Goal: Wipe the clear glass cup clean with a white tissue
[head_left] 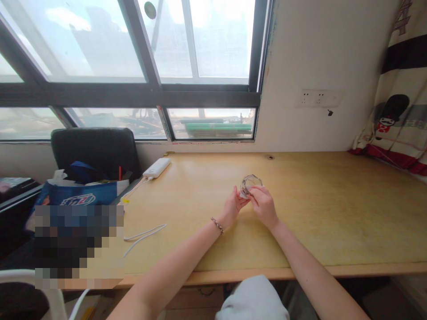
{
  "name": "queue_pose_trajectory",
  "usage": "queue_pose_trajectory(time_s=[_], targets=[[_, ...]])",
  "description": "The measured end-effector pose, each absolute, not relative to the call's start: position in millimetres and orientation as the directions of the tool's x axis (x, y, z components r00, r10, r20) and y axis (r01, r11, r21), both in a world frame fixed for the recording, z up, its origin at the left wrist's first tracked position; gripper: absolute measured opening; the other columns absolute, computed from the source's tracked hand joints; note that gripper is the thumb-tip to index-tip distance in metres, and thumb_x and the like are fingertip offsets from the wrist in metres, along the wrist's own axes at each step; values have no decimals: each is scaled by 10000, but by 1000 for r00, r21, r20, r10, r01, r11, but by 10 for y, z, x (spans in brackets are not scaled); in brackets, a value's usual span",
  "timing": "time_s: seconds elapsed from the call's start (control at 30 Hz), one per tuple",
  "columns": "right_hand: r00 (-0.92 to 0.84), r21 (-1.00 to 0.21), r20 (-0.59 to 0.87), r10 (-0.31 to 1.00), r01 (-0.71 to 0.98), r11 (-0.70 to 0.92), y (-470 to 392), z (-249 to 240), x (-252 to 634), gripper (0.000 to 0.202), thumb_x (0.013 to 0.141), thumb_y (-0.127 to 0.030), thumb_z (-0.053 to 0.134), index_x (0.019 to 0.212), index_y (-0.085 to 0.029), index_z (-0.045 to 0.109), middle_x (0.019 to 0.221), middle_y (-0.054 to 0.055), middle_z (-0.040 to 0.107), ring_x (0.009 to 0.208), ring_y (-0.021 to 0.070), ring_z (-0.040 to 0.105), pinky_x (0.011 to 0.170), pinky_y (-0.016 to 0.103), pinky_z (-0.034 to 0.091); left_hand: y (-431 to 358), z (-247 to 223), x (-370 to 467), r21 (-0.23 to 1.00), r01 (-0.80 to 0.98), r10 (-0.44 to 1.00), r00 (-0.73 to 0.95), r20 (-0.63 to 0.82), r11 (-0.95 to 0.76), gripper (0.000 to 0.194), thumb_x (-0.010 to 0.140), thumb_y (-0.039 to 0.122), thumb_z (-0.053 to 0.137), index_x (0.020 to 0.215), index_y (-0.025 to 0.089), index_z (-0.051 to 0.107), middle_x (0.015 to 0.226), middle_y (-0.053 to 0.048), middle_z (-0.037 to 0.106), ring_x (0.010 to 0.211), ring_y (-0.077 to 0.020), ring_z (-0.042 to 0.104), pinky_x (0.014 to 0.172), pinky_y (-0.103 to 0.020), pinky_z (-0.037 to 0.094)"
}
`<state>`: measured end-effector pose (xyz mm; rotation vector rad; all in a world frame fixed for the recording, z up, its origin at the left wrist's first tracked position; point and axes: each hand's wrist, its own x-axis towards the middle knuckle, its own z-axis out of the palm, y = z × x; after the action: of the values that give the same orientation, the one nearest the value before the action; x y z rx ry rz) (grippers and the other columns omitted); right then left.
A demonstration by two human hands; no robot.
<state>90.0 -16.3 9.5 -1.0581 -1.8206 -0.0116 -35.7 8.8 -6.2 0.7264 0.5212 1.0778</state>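
Note:
Both my hands meet over the middle of the wooden desk (320, 222). Between them is a small coiled loop of thin wire or cable (251, 182), held up just above the desk top. My left hand (234, 205), with a beaded bracelet on its wrist, pinches the loop's left side. My right hand (264, 205) grips the loop's right side with thumb and fingers closed on it. What exactly the coil is made of is too small to tell.
A white power bank (156, 167) lies at the desk's back left, with a thin cord running from it. A white cable (145, 234) lies near the front left edge. A black chair (96, 149) with a blue bag (75, 195) stands to the left. Wall sockets (315, 98) sit above the desk.

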Motion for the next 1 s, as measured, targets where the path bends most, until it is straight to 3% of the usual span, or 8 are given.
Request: queue_pose_trajectory(time_s=[0.13, 0.27, 0.37, 0.5, 0.67, 0.83, 1.0], targets=[[-236, -311, 735, 635, 715, 626, -159, 95, 901, 119, 810, -210, 493, 867, -211, 598, 868, 44, 625, 958, 202, 491, 843, 356, 325, 147, -11, -435, 812, -582, 982, 176, 72, 45, 407, 758, 471, 479, 915, 115, 597, 938, -96, 632, 872, -191, 578, 849, -331, 407], [-308, -248, 693, 651, 747, 617, -172, 83, 885, 116, 818, -203, 489, 789, -199, 601, 730, 29, 637, 945, 203, 502, 826, 357, 302, 140, 4, -490, 942, -183, 947, 104, 303, -282, 351, 785, 407, 472, 977, 138, 590, 957, -66, 631, 902, -199, 560, 842, -329, 409], [-314, -234, 679, 664, 765, 601, -185, 76, 882, 128, 816, -198, 493, 744, -188, 598, 704, 33, 634, 919, 198, 514, 813, 350, 300, 126, -1, -520, 872, 127, 879, 136, 456, -472, 321, 810, 355, 448, 1056, 182, 559, 1055, -54, 600, 982, -204, 534, 888, -343, 387], [-284, -244, 682, 674, 781, 575, -191, 75, 885, 128, 801, -206, 517, 702, -177, 594, 719, 46, 632, 883, 193, 523, 799, 343, 311, 118, -11, -541, 702, 334, 777, 228, 587, -629, 350, 846, 293, 384, 1170, 203, 480, 1215, -62, 498, 1147, -193, 426, 975, -350, 324], [-189, -314, 696, 693, 787, 531, -176, 65, 882, 124, 792, -208, 516, 713, -174, 605, 737, 57, 621, 861, 193, 520, 787, 340, 332, 78, 6, -558, 587, 390, 705, 381, 598, -709, 353, 859, 268, 348, 1195, 233, 452, 1313, -42, 388, 1196, -178, 368, 990, -337, 329], [-84, -388, 701, 709, 789, 477, -160, 43, 892, 124, 777, -224, 516, 755, -169, 624, 753, 76, 610, 838, 209, 512, 763, 354, 351, 44, 56, -582, 591, 366, 694, 438, 572, -718, 369, 837, 258, 392, 1203, 228, 432, 1312, -63, 384, 1209, -192, 347, 1002, -363, 306], [3, -453, 702, 712, 773, 444, -154, 27, 886, 155, 780, -254, 506, 731, -171, 627, 762, 86, 595, 827, 220, 500, 748, 367, 365, 60, -48, -528, 677, 243, 690, 490, 532, -695, 750, 623, 252, 663, 1283, 189, 312, 1341, -130, 307, 1244, -271, 260, 1020, -422, 243]])
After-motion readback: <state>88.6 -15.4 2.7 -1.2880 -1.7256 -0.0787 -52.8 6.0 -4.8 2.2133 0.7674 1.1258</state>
